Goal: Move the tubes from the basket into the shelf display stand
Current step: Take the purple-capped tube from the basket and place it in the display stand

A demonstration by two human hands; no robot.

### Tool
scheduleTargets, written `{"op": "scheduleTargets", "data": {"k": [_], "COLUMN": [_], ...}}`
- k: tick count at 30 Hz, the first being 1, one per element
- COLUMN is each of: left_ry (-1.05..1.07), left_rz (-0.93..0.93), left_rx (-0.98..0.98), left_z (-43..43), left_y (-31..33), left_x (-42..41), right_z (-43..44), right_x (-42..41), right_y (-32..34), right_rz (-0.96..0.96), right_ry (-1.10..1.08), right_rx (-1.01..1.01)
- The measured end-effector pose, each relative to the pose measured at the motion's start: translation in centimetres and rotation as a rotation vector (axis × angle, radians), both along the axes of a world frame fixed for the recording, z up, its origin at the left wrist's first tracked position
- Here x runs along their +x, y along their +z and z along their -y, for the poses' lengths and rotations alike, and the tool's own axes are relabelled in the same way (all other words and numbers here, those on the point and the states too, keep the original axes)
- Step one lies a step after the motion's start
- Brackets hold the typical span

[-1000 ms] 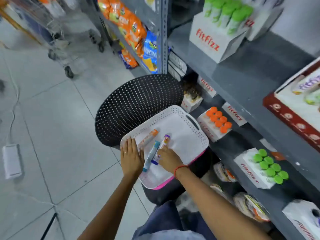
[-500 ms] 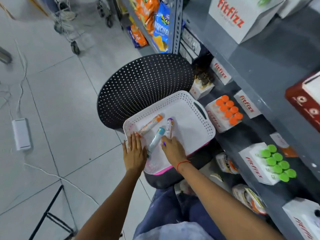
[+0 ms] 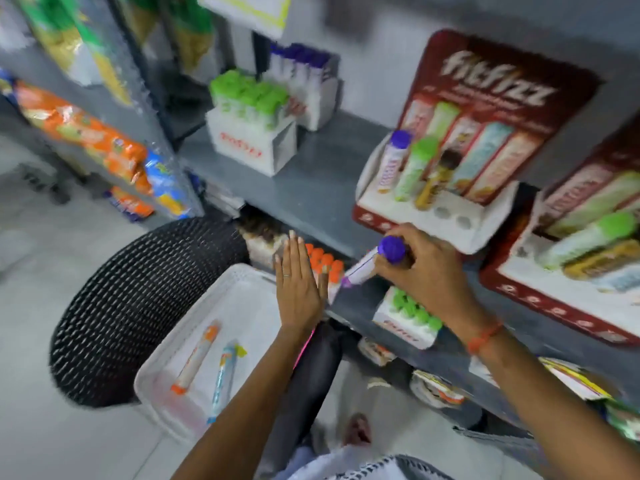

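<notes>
To the left of our flat, spread left hand [image 3: 297, 289], two tubes wait in the white perforated plastic basket [image 3: 166, 362]; our right hand [image 3: 420, 271] pinches the purple-capped white tube [image 3: 372, 263] just below the red cardboard display stand [image 3: 446, 216], whose blurred holes we may miss, tipping standing tubes

— What's on the grey shelf [image 3: 311, 188] in front of me?

— A white box of green-capped tubes [image 3: 251, 133] at the back left. At my right, two red display stands: the nearer-centre stand [image 3: 446, 188] holds three upright tubes, the second stand [image 3: 581, 258] sits just beside it.

— And my basket [image 3: 221, 306]?

— It rests on the black perforated chair [image 3: 138, 299], which stands on the tiled floor [image 3: 62, 441].
</notes>
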State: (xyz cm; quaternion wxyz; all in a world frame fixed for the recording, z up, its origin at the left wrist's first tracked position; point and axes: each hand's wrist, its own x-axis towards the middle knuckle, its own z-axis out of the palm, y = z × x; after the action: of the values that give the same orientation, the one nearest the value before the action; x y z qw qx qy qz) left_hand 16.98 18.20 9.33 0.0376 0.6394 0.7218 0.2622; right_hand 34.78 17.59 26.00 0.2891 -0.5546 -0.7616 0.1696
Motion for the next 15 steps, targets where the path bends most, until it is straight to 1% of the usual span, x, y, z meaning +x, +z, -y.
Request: {"op": "scheduleTargets", "data": {"k": [3, 7, 11, 15], "left_ry": [-0.135, -0.218, -0.245, -0.299], "left_rz": [0.018, -0.028, -0.107, -0.141], "left_rx": [0.022, -0.079, -0.099, -0.109], "left_z": [-2.1, -2.4, -2.2, -2.8], "left_y": [2.5, 2.4, 1.1, 0.6], "left_x": [4.8, 9.1, 9.5, 8.7], "right_z": [0.4, 0.9, 0.5, -1.2], "right_x": [6.1, 13.5, 17.5, 18.9], "right_y": [5.5, 9.9, 10.4, 8.1], "right_rz": [0.011, 0.131, 0.232, 0.394], "right_ry": [-0.134, -0.338, -0.469, -0.538], "right_rx": [0.160, 0.188, 0.225, 0.225]}}
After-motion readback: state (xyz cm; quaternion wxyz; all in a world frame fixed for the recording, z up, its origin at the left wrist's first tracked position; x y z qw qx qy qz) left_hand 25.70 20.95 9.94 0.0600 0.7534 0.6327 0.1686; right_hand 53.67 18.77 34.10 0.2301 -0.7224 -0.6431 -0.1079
